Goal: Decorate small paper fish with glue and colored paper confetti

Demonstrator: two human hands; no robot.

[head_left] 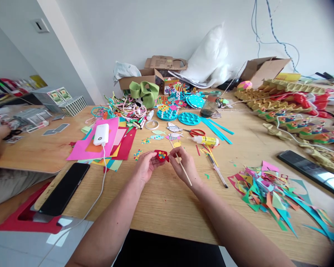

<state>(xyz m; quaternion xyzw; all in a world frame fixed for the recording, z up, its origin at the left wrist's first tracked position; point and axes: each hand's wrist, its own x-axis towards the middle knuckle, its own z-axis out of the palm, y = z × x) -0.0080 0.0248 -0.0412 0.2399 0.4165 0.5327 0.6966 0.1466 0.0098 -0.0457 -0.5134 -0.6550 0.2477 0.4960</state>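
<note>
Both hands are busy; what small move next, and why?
Probably press the right end of the small red cutout with coloured dots: the left hand holds it, and the right hand, also holding a thin pale wooden stick, has fingers at or near that end.

pale plain wall (pixel 144 33) behind; white switch plate (pixel 40 25) on the left stretch. blue-grey cables (pixel 271 16) hang down at right. light wood table (pixel 156 204), grain visible. low left: red stool (pixel 16 219) on glossy white tile floor (pixel 80 243), bright light patches (pixel 60 238).
</note>
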